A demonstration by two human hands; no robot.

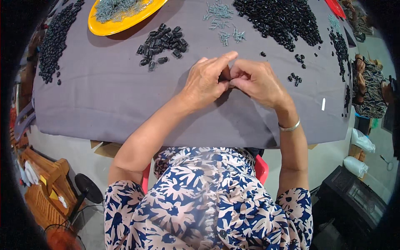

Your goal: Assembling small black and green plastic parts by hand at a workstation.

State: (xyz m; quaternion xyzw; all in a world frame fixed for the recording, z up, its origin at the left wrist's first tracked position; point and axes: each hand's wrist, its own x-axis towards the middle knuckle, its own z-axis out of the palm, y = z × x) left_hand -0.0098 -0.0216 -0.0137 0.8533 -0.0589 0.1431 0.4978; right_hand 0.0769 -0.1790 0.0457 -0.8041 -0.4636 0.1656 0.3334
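Note:
My left hand [208,78] and my right hand [257,82] meet over the grey cloth [100,98], fingertips pinched together. Whatever sits between them is mostly hidden by the fingers; only a small dark spot shows there. Beyond my left hand lies a pile of black cylindrical plastic pieces [163,43]. Small silvery screws [218,11] form loose heaps straight ahead of my hands. To the far right spreads a large heap of small black parts [283,23], with a few black pieces [295,78] lying apart from it, right of my right hand.
A yellow plate [110,30] full of screws stands at the far left. More black parts [56,39] cover the table's left edge. Another person's patterned clothing [371,100] shows at the right. A black fan [88,187] and a wooden chair [46,187] stand at the lower left.

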